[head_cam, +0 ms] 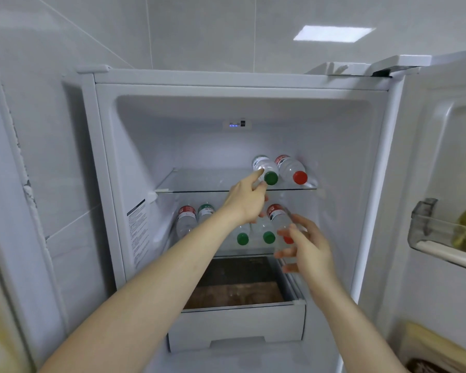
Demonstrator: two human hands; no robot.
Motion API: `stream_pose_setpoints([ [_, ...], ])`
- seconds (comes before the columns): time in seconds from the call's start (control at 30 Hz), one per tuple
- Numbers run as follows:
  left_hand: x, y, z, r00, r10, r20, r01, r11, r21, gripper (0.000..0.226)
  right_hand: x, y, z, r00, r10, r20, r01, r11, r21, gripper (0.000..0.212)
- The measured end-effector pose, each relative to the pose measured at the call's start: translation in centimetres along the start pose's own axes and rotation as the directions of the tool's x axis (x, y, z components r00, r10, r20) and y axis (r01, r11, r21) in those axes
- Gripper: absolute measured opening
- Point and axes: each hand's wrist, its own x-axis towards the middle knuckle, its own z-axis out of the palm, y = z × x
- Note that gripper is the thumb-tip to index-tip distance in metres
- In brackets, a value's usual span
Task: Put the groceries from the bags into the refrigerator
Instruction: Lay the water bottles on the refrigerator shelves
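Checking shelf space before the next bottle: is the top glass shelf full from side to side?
No, the top glass shelf holds only two bottles, a green-capped bottle and a red-capped bottle, both at its right end.

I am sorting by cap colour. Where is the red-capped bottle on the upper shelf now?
In the head view, the red-capped bottle lies at the right end of the upper glass shelf, beside a green-capped bottle.
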Motion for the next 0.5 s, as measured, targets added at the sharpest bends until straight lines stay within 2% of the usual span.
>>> stream_pose_setpoints([
  [0.2,-2.7,-0.4,-0.7,0.999,0.039,-0.013,-0.038,0.998,0.056,0.047,-1.7,1.3,0.0,0.997,0.009,0.073,-0.008,1.0,-0.019,0.028],
  [0.4,-10.5,-3.7,-2.8,0.988,0.1,-0.116,-0.081,0.984,0.16,0.039,-4.8,2.7,-1.8,0.971,0.006,0.238,0.041,0.981,-0.192,0.022],
  [0.5,-16.4,-5.8,-2.9,0.979,0.066,-0.193,-0.034,0.986,0.165,0.035,-6.4,3.7,-2.5,0.932,0.038,0.36,0.08,0.948,-0.308,0.025],
])
